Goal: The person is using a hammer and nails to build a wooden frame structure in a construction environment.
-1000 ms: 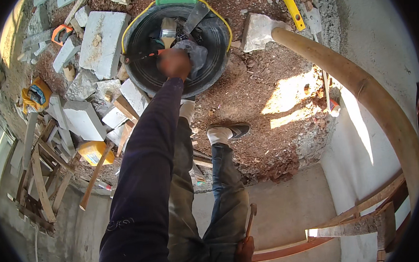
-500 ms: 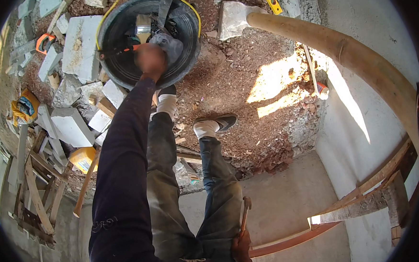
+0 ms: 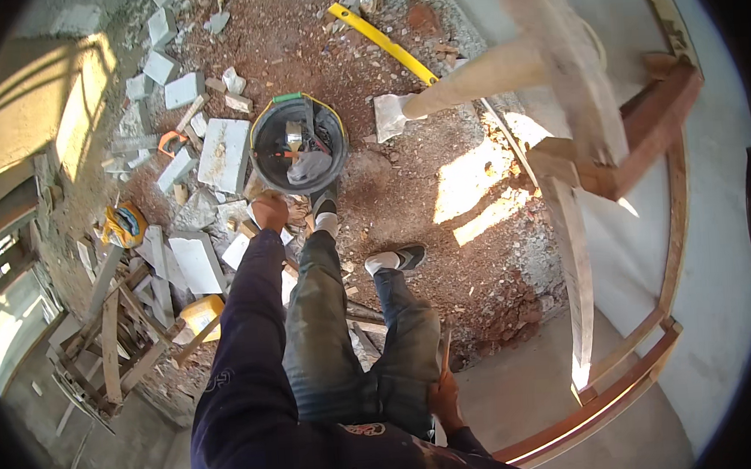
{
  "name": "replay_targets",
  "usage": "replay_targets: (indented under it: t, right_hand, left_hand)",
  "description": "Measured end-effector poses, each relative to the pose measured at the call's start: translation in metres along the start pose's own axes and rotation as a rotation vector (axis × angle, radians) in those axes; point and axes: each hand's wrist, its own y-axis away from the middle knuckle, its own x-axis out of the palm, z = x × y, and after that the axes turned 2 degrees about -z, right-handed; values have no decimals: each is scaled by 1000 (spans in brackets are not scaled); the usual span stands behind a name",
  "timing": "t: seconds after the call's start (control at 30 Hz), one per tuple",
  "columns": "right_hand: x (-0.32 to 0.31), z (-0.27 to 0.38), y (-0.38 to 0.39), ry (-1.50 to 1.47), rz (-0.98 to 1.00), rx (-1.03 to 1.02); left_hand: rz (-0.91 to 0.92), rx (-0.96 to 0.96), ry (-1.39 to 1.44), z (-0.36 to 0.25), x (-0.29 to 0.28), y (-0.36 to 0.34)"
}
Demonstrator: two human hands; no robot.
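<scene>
My left hand (image 3: 269,211) is low beside a black bucket (image 3: 330,174), just outside its near left rim. Its fingers look curled, and whatever they may hold is hidden. Inside the bucket lie a paintbrush (image 3: 294,140), a crumpled clear plastic bag (image 3: 309,167) and a flat grey blade (image 3: 309,111). The bucket has a yellow wire handle with a green grip (image 3: 287,97). Down by my right thigh, my right hand (image 3: 443,398) is closed around the wooden handle of a hammer (image 3: 445,350), head upward.
Pale blocks (image 3: 224,155) and broken pieces are scattered on the left, with an orange-handled saw (image 3: 170,144). A yellow jug (image 3: 202,317) lies near scrap wood (image 3: 111,345). A yellow spirit level (image 3: 381,41) rests ahead. A wooden post (image 3: 486,75) and timber frame (image 3: 577,265) stand at right.
My left hand has come out of the bucket, back toward me and to its near left side. The view has shifted, so the bucket looks smaller. My right hand keeps the hammer.
</scene>
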Motion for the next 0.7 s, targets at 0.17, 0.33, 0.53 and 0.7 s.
replay_targets:
  t: [0.17, 0.33, 0.53, 0.7]
  right_hand:
    - [15, -33, -5, -223, -98, -17]
    - [-8, -54, 8, -405, -164, 91]
    - [-24, -56, 29, -598, -125, 1]
    - [-19, -71, 47, -822, -309, -52]
  left_hand:
    - [536, -397, 889, -32, -43, 0]
    - [1193, -375, 871, -236, -118, 105]
    - [1476, -117, 654, -391, -176, 211]
    - [1750, 337, 666, -501, -160, 273]
